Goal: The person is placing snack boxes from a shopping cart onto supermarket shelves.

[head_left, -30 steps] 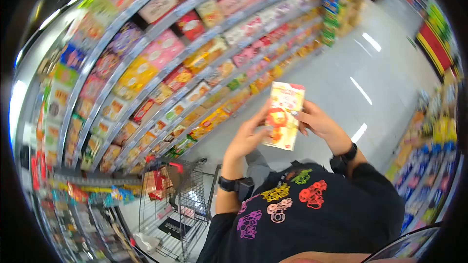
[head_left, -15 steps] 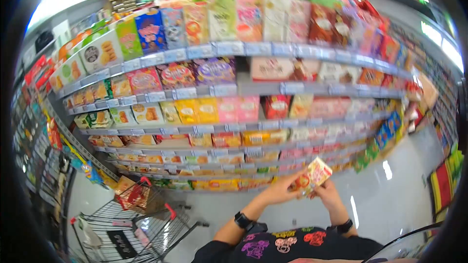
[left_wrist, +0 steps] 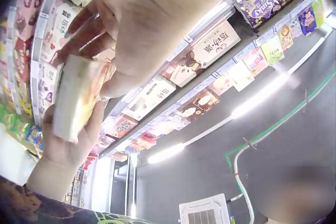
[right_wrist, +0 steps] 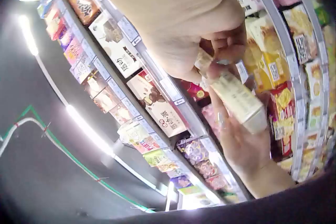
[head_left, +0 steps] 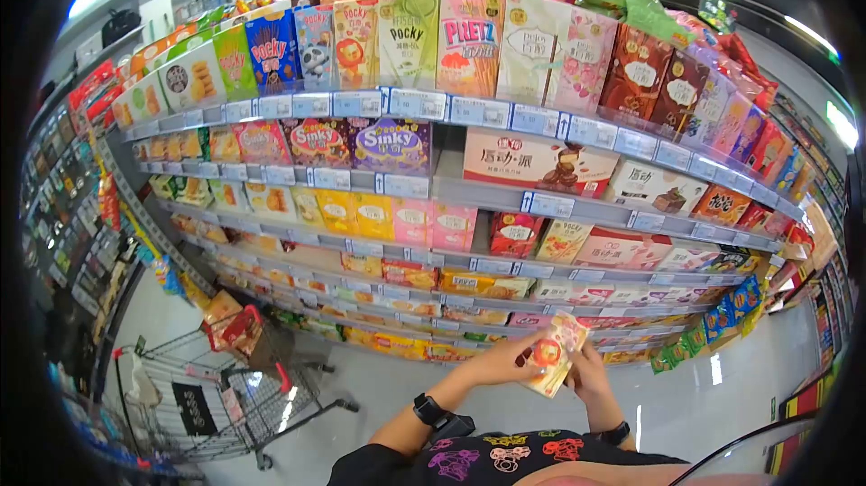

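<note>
Both hands hold one slim, pale yellow snack box (head_left: 552, 355) with an orange lion cartoon, low in front of the body. It tilts slightly in the head view. My left hand (head_left: 507, 362) grips its left side, fingers curled at the edge. On the opposite side, my right hand (head_left: 590, 371) grips the box's right edge. From the left wrist, the box (left_wrist: 76, 98) appears between both hands, its narrow pale side showing. In the right wrist view, a printed side of the box (right_wrist: 239, 100) is visible, and my left hand (right_wrist: 244, 148) has a ring on one finger.
A long shelf (head_left: 433, 105) of boxed snacks curves across the front, with several Pocky boxes (head_left: 358, 46) on its upper level. A shopping cart (head_left: 216, 387) holding a carton stands on the floor at left. Hanging snack packets (head_left: 708, 333) line the shelf's right end.
The head view has swung up and round from the floor to face the shelf. Both hands keep hold of the box, which now appears lower in view, its tilt changed.
</note>
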{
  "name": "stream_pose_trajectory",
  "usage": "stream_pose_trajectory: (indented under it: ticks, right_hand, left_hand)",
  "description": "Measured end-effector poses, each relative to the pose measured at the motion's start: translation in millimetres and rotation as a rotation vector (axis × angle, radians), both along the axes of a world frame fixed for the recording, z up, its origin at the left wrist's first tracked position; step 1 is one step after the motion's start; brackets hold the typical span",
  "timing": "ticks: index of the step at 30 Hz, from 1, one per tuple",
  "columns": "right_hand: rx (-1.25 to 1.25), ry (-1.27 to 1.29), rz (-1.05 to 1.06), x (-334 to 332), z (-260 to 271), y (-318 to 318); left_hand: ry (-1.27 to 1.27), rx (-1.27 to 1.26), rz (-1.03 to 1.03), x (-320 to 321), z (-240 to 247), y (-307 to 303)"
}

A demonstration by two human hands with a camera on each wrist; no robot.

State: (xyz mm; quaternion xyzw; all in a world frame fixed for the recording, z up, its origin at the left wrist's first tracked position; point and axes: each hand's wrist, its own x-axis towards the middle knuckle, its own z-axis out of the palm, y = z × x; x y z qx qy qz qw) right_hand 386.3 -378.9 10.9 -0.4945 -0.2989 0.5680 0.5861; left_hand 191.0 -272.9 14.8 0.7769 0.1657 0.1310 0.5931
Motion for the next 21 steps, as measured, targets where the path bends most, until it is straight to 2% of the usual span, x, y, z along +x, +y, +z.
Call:
stream_pose_trajectory:
  ticks: [3, 5, 9, 11, 14, 15, 16, 18, 21]
  right_hand:
    - [-0.104, 0.253, -0.015, -17.7, 38.8, 22.4]
    - [-0.152, 0.305, 0.150, -12.1, 33.5, 34.0]
    - [-0.235, 0.457, 0.355, -16.2, 11.4, 67.4]
    - [-0.224, 0.537, 0.473, -31.7, 22.8, 85.2]
    - [-0.200, 0.429, 0.451, -69.3, 69.7, 97.4]
    - [-0.189, 0.383, 0.427, -81.3, 82.9, 103.4]
    - [-0.007, 0.329, 0.634, -78.8, 76.5, 116.8]
    - [0.141, 0.080, 0.688, -95.6, 106.8, 127.8]
    - [0.365, -0.182, 0.687, -129.3, 141.8, 148.7]
  left_hand:
    - [-0.262, -0.247, 0.157, 1.8, 0.7, -17.4]
    - [-0.227, -0.330, 0.224, -10.3, 9.4, -18.6]
    - [-0.392, -0.452, 0.437, -28.4, 6.4, -19.2]
    - [-0.425, -0.561, 0.553, -43.9, 22.4, -18.3]
    - [-0.627, -0.578, 0.630, -66.5, 53.8, -19.5]
    - [-0.626, -0.492, 0.635, -75.3, 63.1, -18.5]
    - [-0.623, -0.406, 0.638, -84.6, 71.5, -17.2]
    - [-0.545, -0.182, 0.667, -107.5, 82.1, -8.8]
    - [-0.363, 0.492, 0.705, -147.3, 110.6, 10.0]
